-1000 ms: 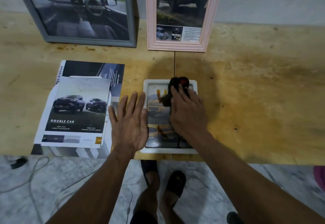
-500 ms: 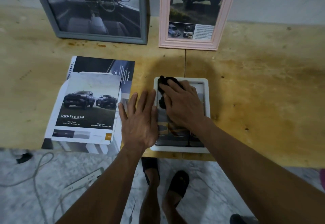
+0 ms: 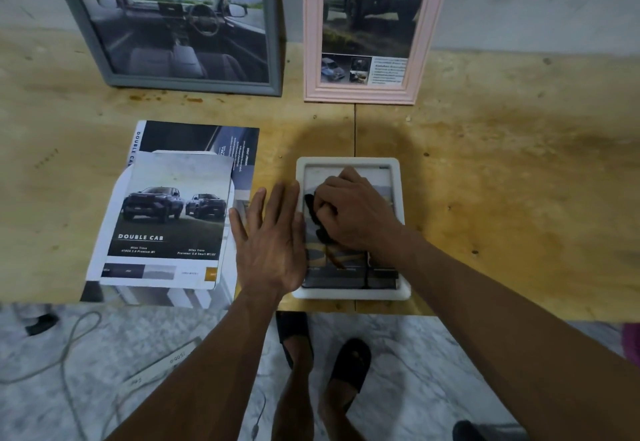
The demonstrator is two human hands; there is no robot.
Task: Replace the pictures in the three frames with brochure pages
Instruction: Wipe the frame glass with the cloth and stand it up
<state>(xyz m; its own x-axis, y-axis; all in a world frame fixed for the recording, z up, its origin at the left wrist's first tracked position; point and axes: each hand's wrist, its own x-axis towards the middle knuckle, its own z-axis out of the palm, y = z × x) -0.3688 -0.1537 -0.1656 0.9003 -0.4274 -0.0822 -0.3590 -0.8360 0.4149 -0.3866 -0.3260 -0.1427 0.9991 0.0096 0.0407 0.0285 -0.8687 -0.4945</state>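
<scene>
White frame (image 3: pixel 398 191) flat at the tabletop's (image 3: pixel 502 181) near edge, both our hands on it.

We press our left hand (image 3: pixel 268 243) flat, fingers straight and apart, across the frame's left rim. Our right hand (image 3: pixel 349 214) has its grip curled on a dark cloth (image 3: pixel 313 214) against the glass. Brochure pages (image 3: pixel 166 219) lie stacked near the left, just beside the left hand. A grey frame (image 3: pixel 273 35) and a pink frame (image 3: pixel 420 42) stand along the far edge, each showing a car picture.
</scene>
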